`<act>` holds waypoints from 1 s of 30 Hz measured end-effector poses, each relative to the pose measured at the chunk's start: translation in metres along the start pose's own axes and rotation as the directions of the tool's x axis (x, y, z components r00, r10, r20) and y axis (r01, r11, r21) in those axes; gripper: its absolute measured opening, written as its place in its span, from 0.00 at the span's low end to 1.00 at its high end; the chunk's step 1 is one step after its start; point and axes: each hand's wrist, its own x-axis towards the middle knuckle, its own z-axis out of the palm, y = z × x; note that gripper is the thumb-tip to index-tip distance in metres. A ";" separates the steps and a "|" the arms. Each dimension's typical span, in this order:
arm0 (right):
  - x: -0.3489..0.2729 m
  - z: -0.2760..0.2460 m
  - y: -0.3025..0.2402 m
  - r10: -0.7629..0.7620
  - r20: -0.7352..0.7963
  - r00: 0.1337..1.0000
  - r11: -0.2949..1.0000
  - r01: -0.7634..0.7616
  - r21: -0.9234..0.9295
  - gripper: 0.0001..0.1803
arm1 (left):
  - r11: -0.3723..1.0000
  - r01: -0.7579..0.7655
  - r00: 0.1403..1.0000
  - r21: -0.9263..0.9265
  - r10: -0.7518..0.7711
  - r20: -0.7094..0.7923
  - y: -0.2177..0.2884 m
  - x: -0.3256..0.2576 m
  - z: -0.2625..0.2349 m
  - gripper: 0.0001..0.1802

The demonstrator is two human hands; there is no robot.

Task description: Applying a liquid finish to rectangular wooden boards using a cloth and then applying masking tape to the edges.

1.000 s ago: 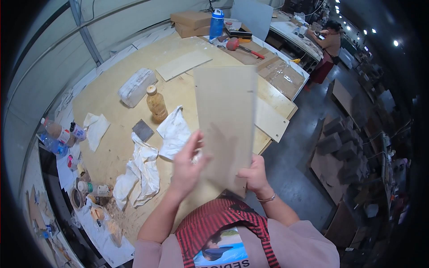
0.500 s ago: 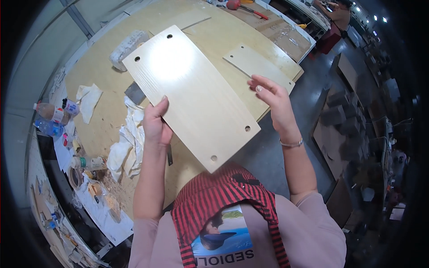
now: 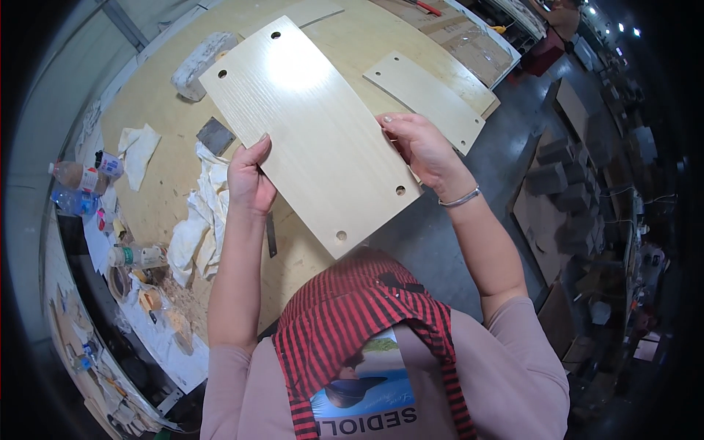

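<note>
A pale rectangular wooden panel (image 3: 308, 125) with round holes near its corners is held flat above the workbench (image 3: 154, 103). My left hand (image 3: 251, 180) grips its left long edge. My right hand (image 3: 418, 147), with a bracelet on the wrist, grips the right long edge. A second, narrower pale panel (image 3: 425, 95) with small holes lies on the bench just beyond my right hand.
White rags (image 3: 205, 213) and a dark sanding pad (image 3: 215, 136) lie left of the panel. A wrapped white block (image 3: 202, 62) sits at the far left of the bench. Bottles (image 3: 77, 176) and tape rolls stand along the left shelf. Cardboard and boxes (image 3: 565, 191) cover the floor at right.
The panel was upright on edge a second ago; it has been turned flat, face up, and brought closer between both hands.
</note>
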 end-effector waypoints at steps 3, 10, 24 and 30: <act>0.008 -0.003 0.020 -0.064 -0.101 0.993 0.998 0.067 0.019 0.09 | 0.999 0.023 0.999 0.041 -0.024 0.025 -0.002 0.003 -0.003 0.20; 0.021 -0.034 0.062 -0.210 -0.451 0.867 0.977 0.176 -0.116 0.09 | 0.864 0.316 0.947 0.392 -0.313 -0.074 -0.034 0.013 -0.037 0.18; 0.089 -0.168 0.095 -0.097 -0.439 0.893 0.905 -0.105 -0.413 0.15 | 0.724 0.350 0.910 0.595 -0.114 -0.398 -0.121 0.010 0.010 0.17; 0.114 -0.178 0.107 -0.041 -0.114 0.993 0.923 -0.006 -0.385 0.14 | 0.970 0.177 0.843 0.164 -0.064 -0.534 -0.189 0.069 0.017 0.20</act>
